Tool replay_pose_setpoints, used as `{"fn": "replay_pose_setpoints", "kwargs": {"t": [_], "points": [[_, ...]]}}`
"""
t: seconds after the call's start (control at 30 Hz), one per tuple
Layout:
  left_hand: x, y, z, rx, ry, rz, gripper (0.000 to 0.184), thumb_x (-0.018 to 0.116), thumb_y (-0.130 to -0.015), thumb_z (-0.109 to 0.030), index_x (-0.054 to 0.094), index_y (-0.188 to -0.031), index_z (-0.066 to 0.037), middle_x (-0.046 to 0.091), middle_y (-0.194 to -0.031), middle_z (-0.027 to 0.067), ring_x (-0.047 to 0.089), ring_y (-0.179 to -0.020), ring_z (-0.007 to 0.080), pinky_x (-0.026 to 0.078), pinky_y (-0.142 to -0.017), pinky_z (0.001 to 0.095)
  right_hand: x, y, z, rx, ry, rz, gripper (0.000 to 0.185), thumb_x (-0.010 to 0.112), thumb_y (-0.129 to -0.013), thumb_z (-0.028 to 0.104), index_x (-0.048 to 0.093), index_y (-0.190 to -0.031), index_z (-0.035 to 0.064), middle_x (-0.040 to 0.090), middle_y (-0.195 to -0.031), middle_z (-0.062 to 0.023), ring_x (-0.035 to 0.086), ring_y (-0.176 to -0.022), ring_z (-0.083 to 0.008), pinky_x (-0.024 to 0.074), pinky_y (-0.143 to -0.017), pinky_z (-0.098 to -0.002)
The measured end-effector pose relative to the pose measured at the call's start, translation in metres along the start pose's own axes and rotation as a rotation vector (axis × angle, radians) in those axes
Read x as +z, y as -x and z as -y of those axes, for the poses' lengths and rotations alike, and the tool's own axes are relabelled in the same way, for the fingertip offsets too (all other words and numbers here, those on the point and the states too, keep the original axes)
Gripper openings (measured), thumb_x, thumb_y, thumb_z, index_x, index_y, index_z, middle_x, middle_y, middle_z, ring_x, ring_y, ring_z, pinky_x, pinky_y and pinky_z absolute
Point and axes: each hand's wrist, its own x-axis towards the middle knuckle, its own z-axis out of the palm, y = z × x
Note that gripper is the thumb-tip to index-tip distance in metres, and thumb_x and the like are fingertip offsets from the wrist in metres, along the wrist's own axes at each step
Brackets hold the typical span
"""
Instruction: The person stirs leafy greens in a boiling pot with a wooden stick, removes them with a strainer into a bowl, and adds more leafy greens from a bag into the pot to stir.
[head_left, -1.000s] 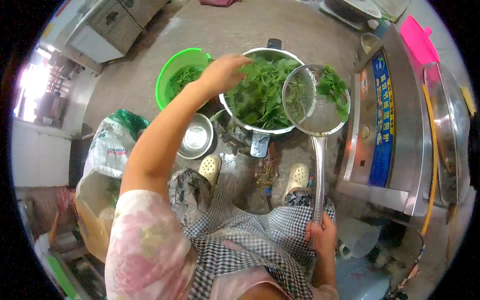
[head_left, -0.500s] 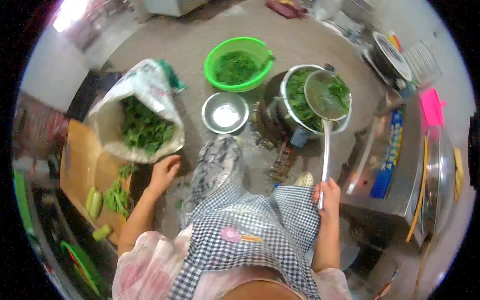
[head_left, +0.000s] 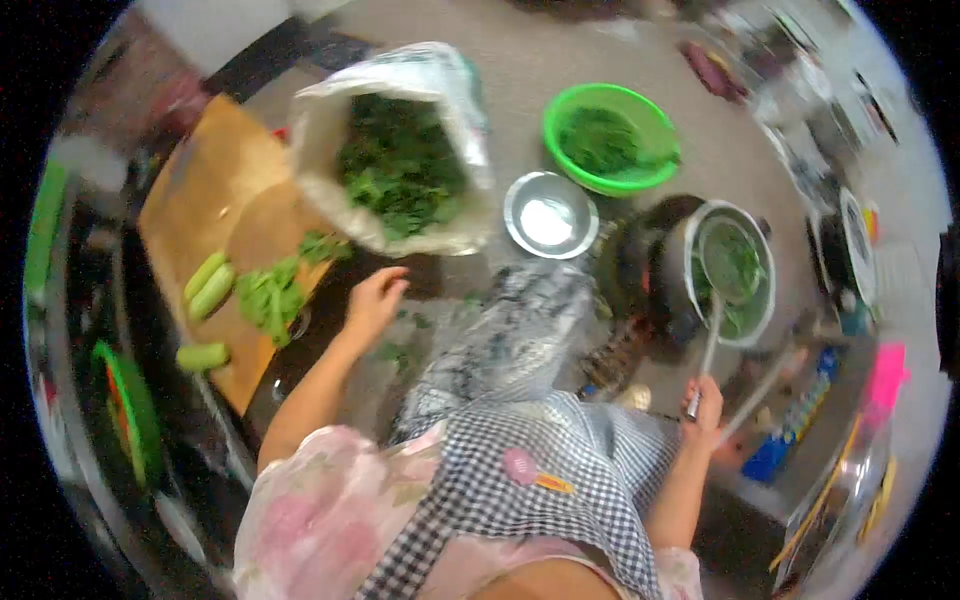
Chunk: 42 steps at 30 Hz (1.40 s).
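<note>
My right hand (head_left: 703, 402) is closed around the handle of a long metal strainer (head_left: 732, 262), whose mesh bowl is over the pot (head_left: 764, 320) of leafy greens at the right. My left hand (head_left: 377, 297) is near the sack, its fingers bent and blurred; I cannot make out whether anything is between them. Above it lies the open white sack (head_left: 312, 190), full of dark green leaves (head_left: 400, 175). A bunch of light green leaves (head_left: 270, 300) rests on the wooden board (head_left: 245, 372) to the left of that hand.
A green basin (head_left: 640, 185) with greens stands at the top, a metal bowl (head_left: 550, 215) beside it. Pale green squash (head_left: 210, 290) lie on the board. A metal appliance with a blue label (head_left: 795, 425) and a pink plastic item (head_left: 884, 385) are at the lower right.
The view has swung left, bringing the sack and board in. My left hand has left the pot's greens and come down beside the sack. My right hand still holds the strainer over the pot.
</note>
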Motion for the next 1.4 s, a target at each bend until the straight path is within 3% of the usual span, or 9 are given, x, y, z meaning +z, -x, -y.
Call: {"fn": "replay_pose_setpoints", "kwargs": {"t": [0.2, 0.4, 0.63, 0.67, 0.83, 1.0, 1.1, 1.2, 1.4], "points": [[0.044, -0.019, -0.065, -0.059, 0.422, 0.119, 0.023, 0.054, -0.084, -0.011, 0.056, -0.103, 0.002, 0.062, -0.088, 0.0072, 0.057, -0.079, 0.0115, 0.045, -0.071, 0.0232, -0.008, 0.066, 0.012, -0.169, -0.073, -0.065, 0.013, 0.049, -0.087, 0.018, 0.047, -0.094, 0.0067, 0.052, -0.067, -0.0025, 0.048, -0.047, -0.0067, 0.0395, -0.037, -0.0186], [0.166, -0.011, -0.188, 0.107, 0.686, 0.937, 0.028, 0.056, -0.083, -0.016, 0.056, -0.106, -0.001, 0.059, -0.101, 0.0068, 0.055, -0.092, 0.013, 0.045, -0.08, 0.0262, 0.019, 0.094, 0.021, -0.235, -0.167, -0.155, 0.011, 0.05, -0.086, 0.013, 0.046, -0.092, 0.0041, 0.053, -0.066, -0.004, 0.05, -0.047, -0.0085, 0.0426, -0.039, -0.0186], [0.287, 0.004, -0.27, -0.207, 0.825, 1.647, 0.035, 0.059, -0.082, -0.022, 0.048, -0.107, 0.001, 0.055, -0.106, 0.0114, 0.053, -0.094, 0.0157, 0.044, -0.081, 0.0301, 0.09, 0.072, 0.017, -0.228, -0.152, -0.225, 0.019, 0.05, -0.083, 0.013, 0.05, -0.098, 0.0022, 0.053, -0.067, -0.0025, 0.049, -0.05, -0.0089, 0.0405, -0.042, -0.0199], [0.299, 0.012, -0.271, -0.174, 0.918, 1.424, 0.028, 0.061, -0.079, -0.016, 0.048, -0.099, -0.001, 0.056, -0.101, 0.0125, 0.056, -0.09, 0.0172, 0.046, -0.078, 0.0297, 0.094, 0.066, 0.008, -0.227, -0.127, -0.19, 0.026, 0.05, -0.085, 0.016, 0.049, -0.106, 0.0011, 0.056, -0.077, -0.0045, 0.052, -0.056, -0.0098, 0.0431, -0.047, -0.021], [0.325, -0.025, -0.256, -0.313, 0.92, 1.351, 0.036, 0.055, -0.074, 0.0, 0.035, -0.104, -0.001, 0.052, -0.099, 0.014, 0.058, -0.076, 0.0199, 0.051, -0.06, 0.0299, 0.044, 0.066, 0.017, -0.535, 0.926, -0.144, 0.045, 0.056, -0.078, 0.012, 0.044, -0.12, 0.0006, 0.054, -0.106, -0.0147, 0.055, -0.093, -0.0229, 0.0435, -0.083, -0.0334], [0.322, -0.072, -0.273, -0.184, 0.784, 1.198, 0.024, 0.049, -0.075, 0.001, 0.039, -0.097, -0.002, 0.053, -0.089, 0.0102, 0.05, -0.055, 0.0103, 0.042, -0.045, 0.0224, -0.109, 0.121, 0.091, -0.643, 1.4, -1.105, 0.037, 0.051, -0.079, 0.009, 0.047, -0.114, -0.0021, 0.048, -0.116, -0.02, 0.043, -0.11, -0.0331, 0.0311, -0.096, -0.0404], [0.322, -0.083, -0.27, -0.1, 0.712, 1.162, 0.023, 0.049, -0.075, 0.001, 0.04, -0.096, -0.001, 0.052, -0.085, 0.0096, 0.047, -0.053, 0.0094, 0.04, -0.043, 0.0221, -0.201, 0.17, 0.11, -0.447, 1.911, -1.439, 0.047, 0.055, -0.081, 0.023, 0.043, -0.123, 0.0026, 0.043, -0.124, -0.0222, 0.04, -0.114, -0.0366, 0.0305, -0.096, -0.0442], [0.319, -0.085, -0.264, -0.077, 0.722, 1.129, 0.021, 0.05, -0.076, 0.0, 0.039, -0.095, -0.001, 0.052, -0.083, 0.0098, 0.046, -0.051, 0.0088, 0.039, -0.042, 0.0217, -0.217, 0.184, 0.116, -0.091, 1.871, -1.485, 0.048, 0.052, -0.084, 0.032, 0.045, -0.122, 0.0043, 0.042, -0.124, -0.0219, 0.041, -0.113, -0.0367, 0.0328, -0.094, -0.0454], [0.303, -0.087, -0.259, -0.286, 0.835, 1.231, 0.023, 0.053, -0.078, -0.005, 0.041, -0.097, -0.005, 0.053, -0.09, 0.0101, 0.044, -0.053, 0.0061, 0.036, -0.04, 0.0193, -0.27, 0.197, 0.12, -0.171, 1.994, -1.564, 0.042, 0.045, -0.087, 0.035, 0.05, -0.114, 0.003, 0.051, -0.112, -0.0221, 0.049, -0.103, -0.0348, 0.0417, -0.084, -0.0422]]}}
